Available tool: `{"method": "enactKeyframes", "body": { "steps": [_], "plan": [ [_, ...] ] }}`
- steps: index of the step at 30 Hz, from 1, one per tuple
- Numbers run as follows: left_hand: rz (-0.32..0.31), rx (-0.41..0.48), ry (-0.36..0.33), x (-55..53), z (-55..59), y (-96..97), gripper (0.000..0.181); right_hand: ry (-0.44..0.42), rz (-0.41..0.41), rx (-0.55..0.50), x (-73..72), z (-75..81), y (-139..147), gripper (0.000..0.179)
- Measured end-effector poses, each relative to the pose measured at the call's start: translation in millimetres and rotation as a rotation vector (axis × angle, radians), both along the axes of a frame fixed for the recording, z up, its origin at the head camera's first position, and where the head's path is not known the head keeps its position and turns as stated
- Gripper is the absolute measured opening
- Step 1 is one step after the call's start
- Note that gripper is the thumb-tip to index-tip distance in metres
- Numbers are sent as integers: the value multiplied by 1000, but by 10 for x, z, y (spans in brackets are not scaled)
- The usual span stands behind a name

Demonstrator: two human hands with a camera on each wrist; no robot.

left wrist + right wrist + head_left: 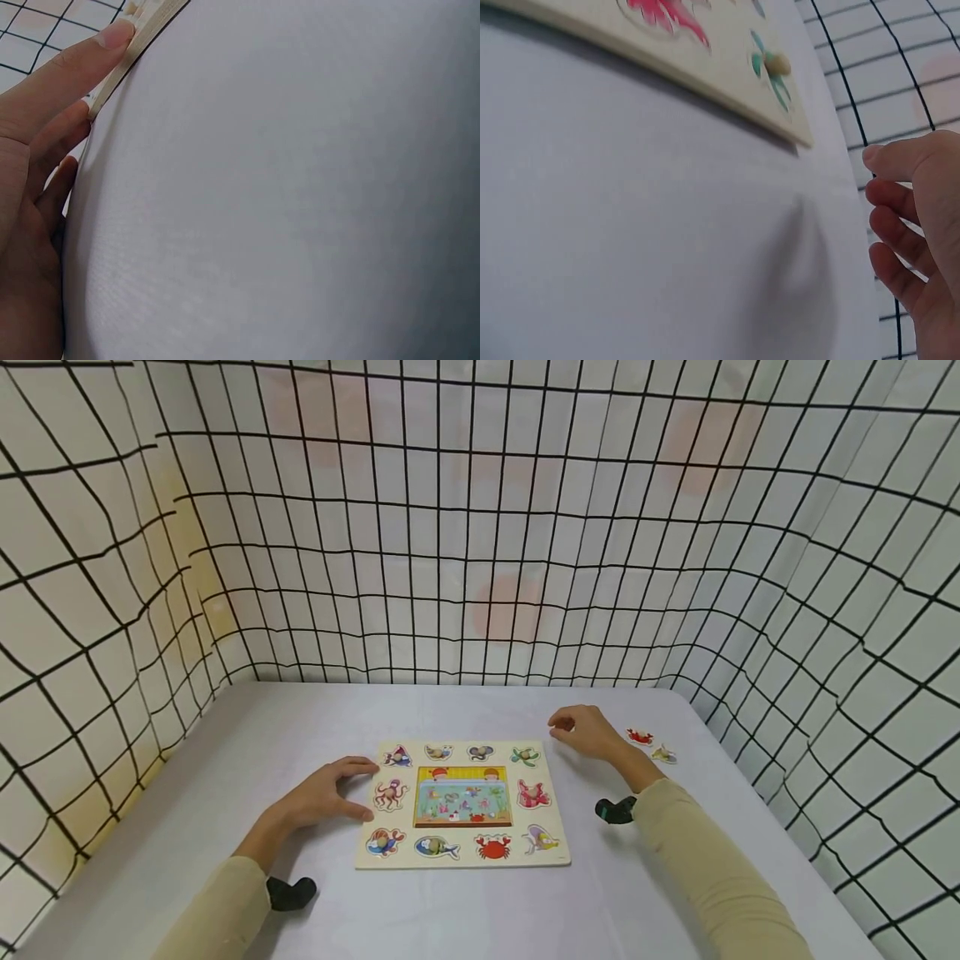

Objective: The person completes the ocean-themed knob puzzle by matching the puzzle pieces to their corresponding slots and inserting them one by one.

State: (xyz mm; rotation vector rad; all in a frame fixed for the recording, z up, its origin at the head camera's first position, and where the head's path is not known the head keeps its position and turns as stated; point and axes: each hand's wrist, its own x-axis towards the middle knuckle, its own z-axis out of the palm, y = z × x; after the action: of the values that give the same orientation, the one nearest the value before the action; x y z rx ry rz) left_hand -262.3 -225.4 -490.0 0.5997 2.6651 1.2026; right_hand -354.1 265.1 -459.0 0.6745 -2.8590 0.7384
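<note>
A wooden knob puzzle board with sea-animal pictures around a central aquarium scene lies flat on the table. My left hand is at its left edge, thumb and fingers spread; in the left wrist view the thumb touches the board's edge. Above the table by the board's far right corner, my right hand has loosely bent fingers and holds nothing. Close to that corner is a green knobbed piece. A loose red crab piece and a loose yellowish fish-like piece lie right of the right hand.
The white-covered table extends around the board. Black grid netting over white walls rises behind it and on both sides. Dark wrist straps with small mounts are worn on both forearms.
</note>
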Motion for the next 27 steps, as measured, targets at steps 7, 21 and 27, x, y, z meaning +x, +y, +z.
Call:
{"method": "enactKeyframes", "body": {
  "steps": [7,21,27],
  "plan": [
    [0,-5,6,6,-12,-6,82,-21,-101,0,-21,-1,328,21],
    [-7,-4,-9,-8,-12,-7,83,-96,-299,-89,0,-60,1084,27],
    [6,-8,-18,-24,-25,-7,84,-108,-351,-93,38,-100,1206,27]
  ]
}}
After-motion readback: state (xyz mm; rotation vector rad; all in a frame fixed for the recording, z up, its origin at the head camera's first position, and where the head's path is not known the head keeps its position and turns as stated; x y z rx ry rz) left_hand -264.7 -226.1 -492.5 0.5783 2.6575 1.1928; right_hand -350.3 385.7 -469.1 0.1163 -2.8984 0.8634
